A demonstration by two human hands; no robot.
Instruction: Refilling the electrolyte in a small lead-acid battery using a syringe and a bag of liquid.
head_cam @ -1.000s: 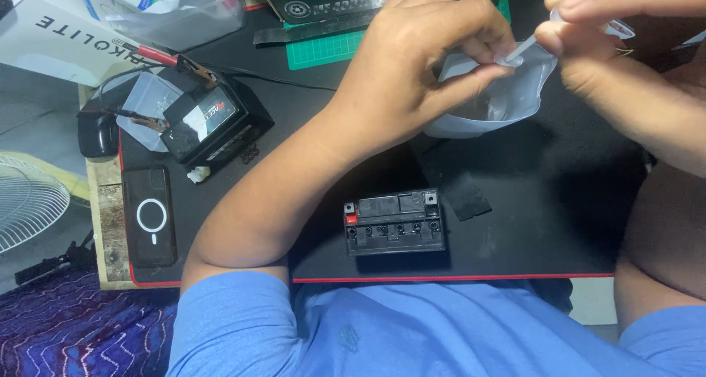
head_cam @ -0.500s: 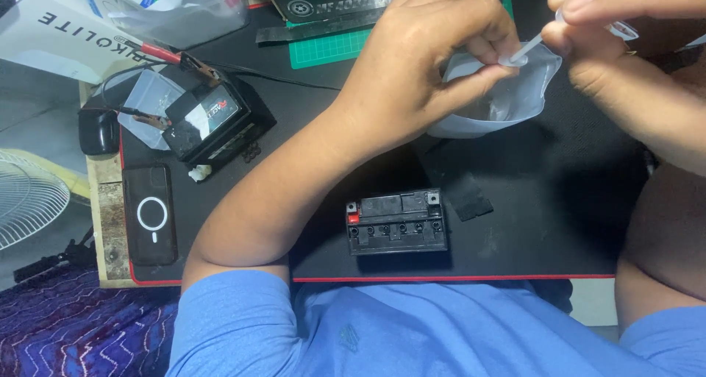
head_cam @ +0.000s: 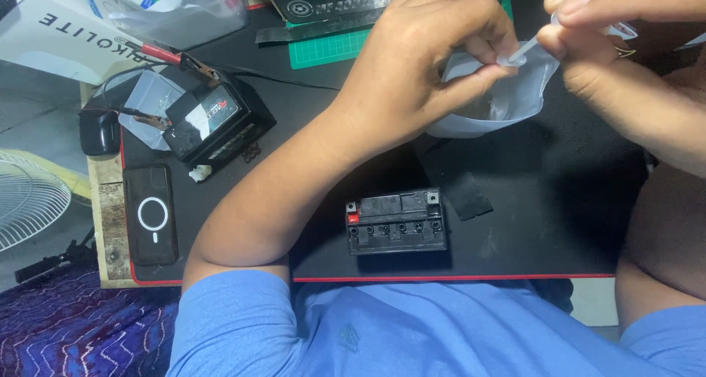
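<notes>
Hands, left [head_cam: 434,75] and right [head_cam: 610,24], both pinched a clear bag [head_cam: 507,97] (contents unclear) above the tabletop [head_cam: 559,222]; right hand partly cropped.

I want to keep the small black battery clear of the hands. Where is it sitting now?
In the head view the small black battery sits on the black mat near its front red edge, below the left hand and just left of a black strip.
</notes>
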